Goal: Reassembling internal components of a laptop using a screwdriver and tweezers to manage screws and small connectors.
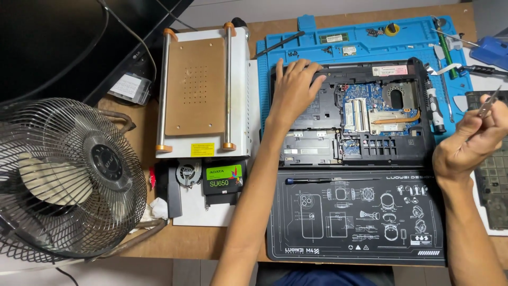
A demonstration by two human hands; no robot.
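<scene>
An opened black laptop base [370, 151] lies on a blue work mat [360, 39], with its green circuit board [365, 108], copper heat pipe and round fan opening exposed. My left hand [294, 90] rests flat on the laptop's upper left corner, fingers spread. To the right of the laptop my right hand [468, 145] is raised and closed around thin metal tweezers [490, 100], whose tip points up and to the right. A black screwdriver [330, 180] lies on the dark printed mat [360, 222] in front of the laptop.
A white heating plate machine [203, 85] stands left of the laptop. Below it lie a small cooling fan [188, 173] and a black and green drive [222, 177]. A metal desk fan [66, 177] fills the left. Tools and screws [444, 47] line the blue mat; a keyboard [492, 175] sits far right.
</scene>
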